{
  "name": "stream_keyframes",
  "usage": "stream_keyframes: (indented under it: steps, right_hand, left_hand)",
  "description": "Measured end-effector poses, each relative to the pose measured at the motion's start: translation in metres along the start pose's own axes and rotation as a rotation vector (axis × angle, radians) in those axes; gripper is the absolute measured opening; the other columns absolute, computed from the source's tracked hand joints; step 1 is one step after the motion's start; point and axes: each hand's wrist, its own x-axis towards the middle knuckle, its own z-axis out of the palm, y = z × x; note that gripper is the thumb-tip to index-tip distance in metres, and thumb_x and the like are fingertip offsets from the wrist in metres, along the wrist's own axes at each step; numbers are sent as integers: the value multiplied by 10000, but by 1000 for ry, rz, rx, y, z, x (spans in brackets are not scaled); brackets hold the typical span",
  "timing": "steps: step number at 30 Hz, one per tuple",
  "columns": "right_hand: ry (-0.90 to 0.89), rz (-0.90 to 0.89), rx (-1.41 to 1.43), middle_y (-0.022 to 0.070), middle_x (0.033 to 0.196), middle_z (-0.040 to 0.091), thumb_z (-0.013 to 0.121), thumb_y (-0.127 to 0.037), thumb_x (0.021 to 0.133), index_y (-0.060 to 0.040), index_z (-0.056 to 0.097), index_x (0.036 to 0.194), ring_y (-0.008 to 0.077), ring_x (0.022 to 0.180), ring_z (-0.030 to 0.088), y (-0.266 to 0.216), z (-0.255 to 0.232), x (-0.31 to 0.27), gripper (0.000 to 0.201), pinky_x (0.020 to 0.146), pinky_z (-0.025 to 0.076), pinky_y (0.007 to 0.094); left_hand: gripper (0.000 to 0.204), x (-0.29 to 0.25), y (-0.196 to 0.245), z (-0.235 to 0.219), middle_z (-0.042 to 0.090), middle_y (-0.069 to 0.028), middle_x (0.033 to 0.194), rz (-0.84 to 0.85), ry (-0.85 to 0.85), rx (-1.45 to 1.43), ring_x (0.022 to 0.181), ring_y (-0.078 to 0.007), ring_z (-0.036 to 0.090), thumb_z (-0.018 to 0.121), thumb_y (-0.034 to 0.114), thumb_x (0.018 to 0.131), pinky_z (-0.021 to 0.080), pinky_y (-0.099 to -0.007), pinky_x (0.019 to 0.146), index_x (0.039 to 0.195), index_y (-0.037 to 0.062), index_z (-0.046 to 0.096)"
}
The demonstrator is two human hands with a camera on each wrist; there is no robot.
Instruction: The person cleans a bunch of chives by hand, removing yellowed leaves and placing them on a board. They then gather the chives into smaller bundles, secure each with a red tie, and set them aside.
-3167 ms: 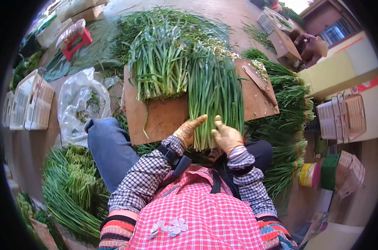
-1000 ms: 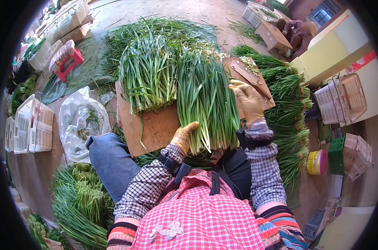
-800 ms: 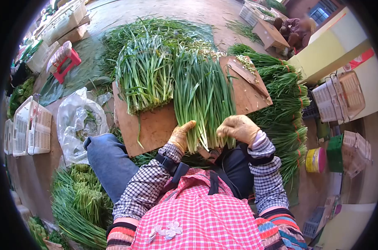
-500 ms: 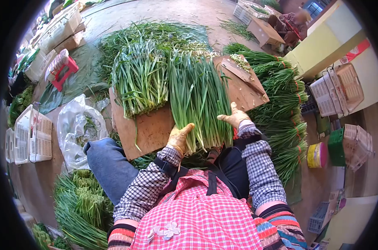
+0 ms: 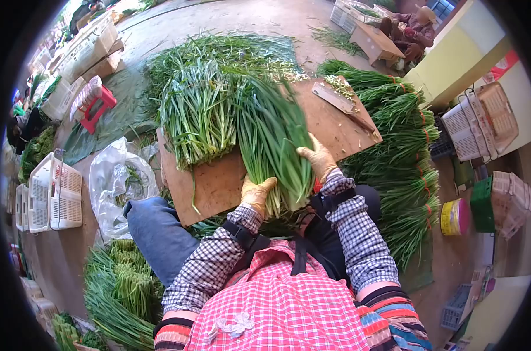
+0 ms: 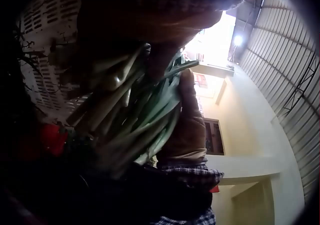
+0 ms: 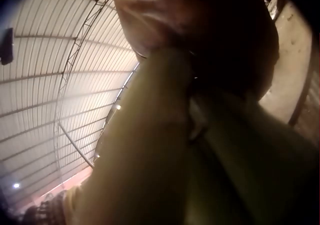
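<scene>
Both hands wear yellowish gloves and flank a bunch of long, flat green garlic chives (image 5: 286, 140) that overhangs the near edge of a wooden board (image 5: 219, 186). My left hand (image 5: 257, 194) grips the bunch low on its left side, thumb across the pale stalk ends. On the right side, my right hand (image 5: 319, 157) holds the bunch a little higher, where the leaves are blurred and slant together. The left wrist view has stalks (image 6: 145, 110) between the dark glove above and the other hand (image 6: 187, 120). Close, blurred stalks (image 7: 140, 145) fill much of the right wrist view.
A second pile of chives (image 5: 198, 117) lies on the board's left, and a wood strip (image 5: 338, 100) on its right. Banded bundles (image 5: 403, 158) line the right side. A plastic bag (image 5: 116, 187), white crate (image 5: 58, 193) and red stool (image 5: 102, 111) stand left. A person (image 5: 414, 32) sits far right.
My right hand went out over the board's right, came back to the stalk ends, opened beside them, and now closes on the bunch, drawing its right side inward. The left hand stays at the left.
</scene>
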Motion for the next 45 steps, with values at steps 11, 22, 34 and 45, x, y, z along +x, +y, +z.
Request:
stream_keyframes:
  steps: [11,22,34,45]
  right_hand:
    - [252,123,-370,253,1424,403,613,-542,849,23,268,1455,332,1332,386,46,-42,0,897,1077,321,377]
    - [625,-630,-1030,209,1167,587,714,-326,815,-95,307,1460,346,1104,564,13,-4,-23,797,977,434,410]
    - [-76,-25,-724,92,1205,642,625,-186,898,-128,494,1358,182,1078,617,12,12,68,481,860,508,303]
    - [-54,63,-973,108,1224,614,709,-293,801,-171,505,1308,276,1120,587,-33,22,72,560,968,452,381]
  left_hand:
    - [553,-13,14,0,628,-116,1088,-63,-22,101,919,-232,641,750,70,783,559,-362,756,1260,13,476]
    - [588,0,-2,-7,619,-141,1124,-21,-59,30,961,-250,643,769,117,778,564,-375,769,1269,15,462]
    - [432,0,0,-14,640,-106,1032,-70,-51,22,859,-226,652,707,87,821,564,-357,716,1205,16,524]
    - [436,0,-3,-15,637,-112,1055,-37,-59,-27,884,-240,658,692,62,826,568,-372,752,1221,15,512]
